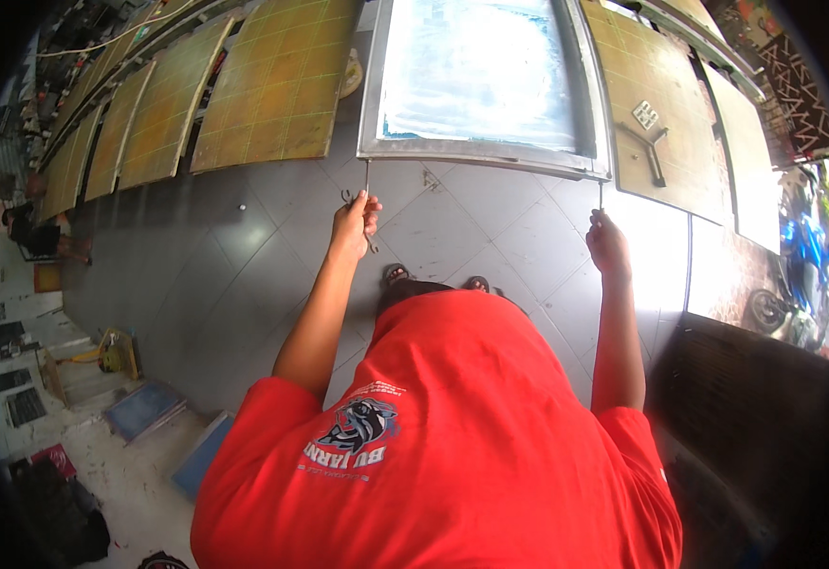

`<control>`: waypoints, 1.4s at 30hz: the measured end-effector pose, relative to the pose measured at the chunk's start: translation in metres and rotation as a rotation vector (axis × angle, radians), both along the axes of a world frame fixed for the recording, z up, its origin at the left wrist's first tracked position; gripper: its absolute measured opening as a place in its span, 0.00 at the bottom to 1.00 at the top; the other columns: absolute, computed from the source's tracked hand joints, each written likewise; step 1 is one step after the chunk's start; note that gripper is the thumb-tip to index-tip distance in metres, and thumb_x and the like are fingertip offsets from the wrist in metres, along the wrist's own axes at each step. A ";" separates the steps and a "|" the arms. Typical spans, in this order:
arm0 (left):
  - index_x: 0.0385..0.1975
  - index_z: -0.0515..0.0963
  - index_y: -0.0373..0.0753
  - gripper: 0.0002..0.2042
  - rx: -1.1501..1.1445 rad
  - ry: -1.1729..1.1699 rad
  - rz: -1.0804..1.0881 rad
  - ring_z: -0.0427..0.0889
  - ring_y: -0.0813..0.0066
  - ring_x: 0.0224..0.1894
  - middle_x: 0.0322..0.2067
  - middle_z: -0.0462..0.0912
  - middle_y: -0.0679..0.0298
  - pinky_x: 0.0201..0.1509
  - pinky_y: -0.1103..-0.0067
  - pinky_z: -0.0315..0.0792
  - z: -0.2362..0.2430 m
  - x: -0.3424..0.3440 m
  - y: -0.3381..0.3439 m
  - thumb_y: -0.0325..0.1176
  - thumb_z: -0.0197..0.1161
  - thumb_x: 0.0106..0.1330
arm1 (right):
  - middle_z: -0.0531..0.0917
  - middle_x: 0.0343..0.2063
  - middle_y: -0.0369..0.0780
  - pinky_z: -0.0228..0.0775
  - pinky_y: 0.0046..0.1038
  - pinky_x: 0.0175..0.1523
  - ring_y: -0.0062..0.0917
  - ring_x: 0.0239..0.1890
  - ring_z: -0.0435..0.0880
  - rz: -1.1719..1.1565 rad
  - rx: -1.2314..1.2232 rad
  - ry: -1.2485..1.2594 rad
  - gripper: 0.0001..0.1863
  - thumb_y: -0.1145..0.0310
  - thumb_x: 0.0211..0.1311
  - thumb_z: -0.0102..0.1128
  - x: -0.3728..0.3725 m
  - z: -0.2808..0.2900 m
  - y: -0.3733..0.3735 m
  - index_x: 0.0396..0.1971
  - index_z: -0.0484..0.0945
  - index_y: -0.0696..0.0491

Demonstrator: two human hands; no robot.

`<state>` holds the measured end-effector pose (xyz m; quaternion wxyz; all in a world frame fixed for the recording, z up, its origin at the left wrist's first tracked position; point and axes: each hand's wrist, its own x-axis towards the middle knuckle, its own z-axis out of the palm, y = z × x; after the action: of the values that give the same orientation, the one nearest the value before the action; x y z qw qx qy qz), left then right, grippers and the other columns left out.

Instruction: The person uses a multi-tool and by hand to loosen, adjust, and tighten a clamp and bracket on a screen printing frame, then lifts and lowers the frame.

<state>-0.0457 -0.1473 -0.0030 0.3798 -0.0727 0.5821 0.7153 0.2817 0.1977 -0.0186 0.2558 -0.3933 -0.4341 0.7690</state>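
Note:
A metal-framed screen (471, 76) with a bright white and pale blue face lies at the top centre. My left hand (353, 228) is closed round a thin metal rod (367, 176) at the frame's front left corner, with an open-ended wrench (371, 245) also in its fingers. My right hand (607, 242) is closed on a second thin rod (600, 194) below the frame's front right corner. Both arms reach forward either side of my red shirt.
Yellowish boards (263, 85) flank the screen; the right one (666, 76) carries a dark angled bracket (656, 161). Tiled floor (481, 228) lies below. A person (35, 237) is at far left, a blue motorbike (794, 284) at right, a dark bench (756, 408) at lower right.

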 end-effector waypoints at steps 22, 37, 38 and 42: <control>0.28 0.71 0.39 0.14 0.092 -0.155 0.283 0.61 0.86 0.15 0.22 0.74 0.67 0.16 0.87 0.55 -0.005 0.022 0.024 0.43 0.52 0.67 | 0.72 0.23 0.33 0.59 0.15 0.26 0.13 0.22 0.66 -0.111 -0.405 0.148 0.10 0.66 0.63 0.54 0.006 0.001 0.001 0.33 0.73 0.58; 0.27 0.71 0.41 0.13 0.045 -0.036 0.266 0.61 0.85 0.15 0.24 0.74 0.68 0.16 0.87 0.54 -0.007 0.023 0.024 0.44 0.54 0.65 | 0.73 0.25 0.34 0.60 0.16 0.30 0.14 0.24 0.67 -0.039 -0.361 0.137 0.15 0.62 0.64 0.52 0.005 0.022 -0.009 0.38 0.73 0.61; 0.28 0.71 0.41 0.12 0.080 -0.094 0.279 0.61 0.85 0.16 0.25 0.74 0.68 0.16 0.87 0.53 -0.008 0.022 0.023 0.44 0.54 0.65 | 0.73 0.24 0.33 0.59 0.16 0.28 0.13 0.23 0.66 -0.055 -0.348 0.138 0.15 0.62 0.64 0.53 0.004 0.019 -0.007 0.37 0.73 0.61; 0.31 0.71 0.41 0.12 0.108 -0.171 0.273 0.61 0.86 0.17 0.26 0.73 0.68 0.16 0.86 0.53 -0.003 0.023 0.025 0.44 0.55 0.65 | 0.69 0.18 0.31 0.55 0.15 0.22 0.12 0.18 0.63 -0.050 -0.164 0.009 0.12 0.64 0.61 0.58 0.005 0.009 -0.002 0.31 0.72 0.59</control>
<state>-0.0232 -0.1226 -0.0063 0.3307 -0.1911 0.4931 0.7816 0.2863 0.1961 -0.0101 0.2441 -0.4201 -0.3586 0.7971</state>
